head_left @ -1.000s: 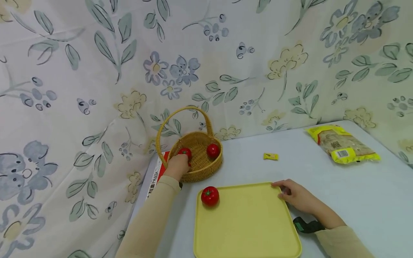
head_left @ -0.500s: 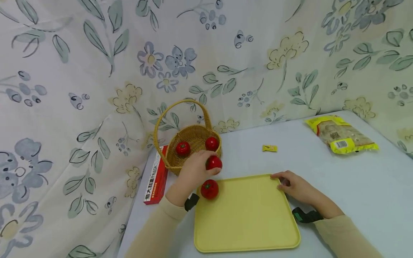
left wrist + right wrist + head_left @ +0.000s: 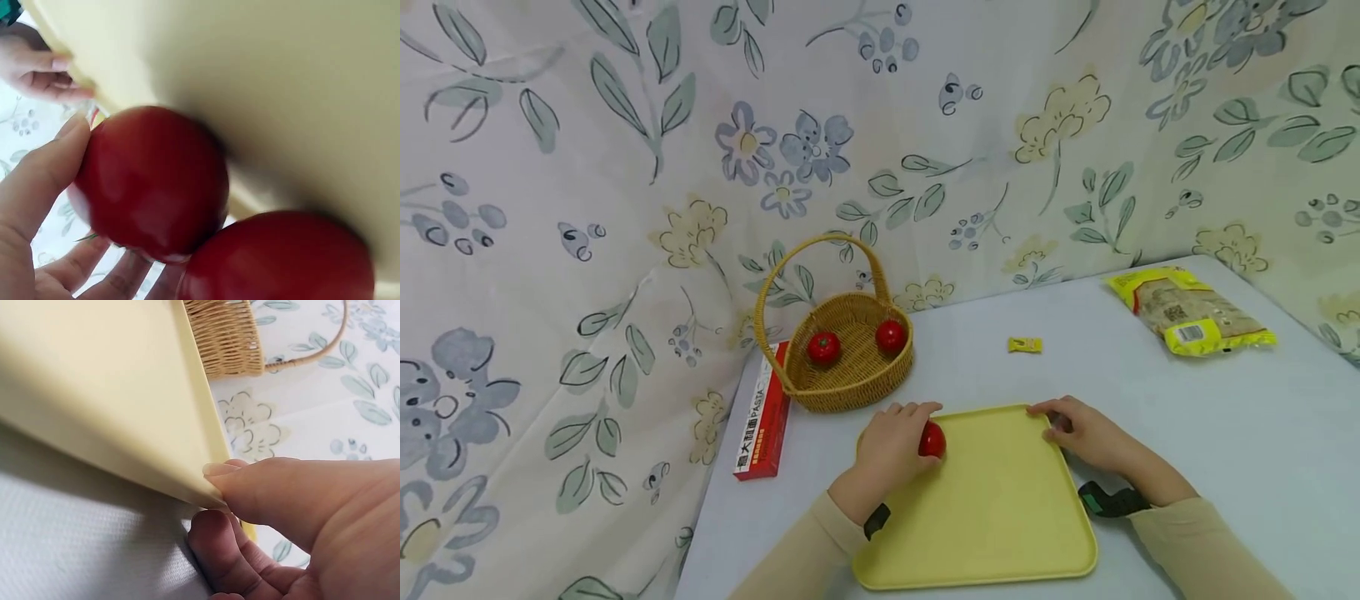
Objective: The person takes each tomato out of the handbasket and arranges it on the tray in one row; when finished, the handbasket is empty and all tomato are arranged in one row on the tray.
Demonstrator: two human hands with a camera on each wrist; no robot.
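My left hand [image 3: 891,446] holds a red tomato [image 3: 933,439] low over the back left of the yellow tray [image 3: 992,508]. In the left wrist view the thumb and fingers curl round this tomato [image 3: 150,181], and a second tomato [image 3: 284,262] sits right beside it. The hand hides that second one from the head view. My right hand [image 3: 1093,446] pinches the tray's back right corner, thumb on the rim and fingers beneath, as the right wrist view shows. Two more tomatoes, one on the left [image 3: 823,348] and one on the right [image 3: 892,336], lie in the wicker basket [image 3: 850,396].
Left of the basket lies a red and white pasta box [image 3: 763,425]. A small yellow packet [image 3: 1025,344] is behind the tray, and a yellow plastic bag of food [image 3: 1191,312] lies at the back right. Floral cloth [image 3: 970,192] hangs behind the white table [image 3: 1247,467].
My left hand has taken a tomato out of the basket and carried it right and towards me to the tray. My right hand has stayed at the tray's corner.
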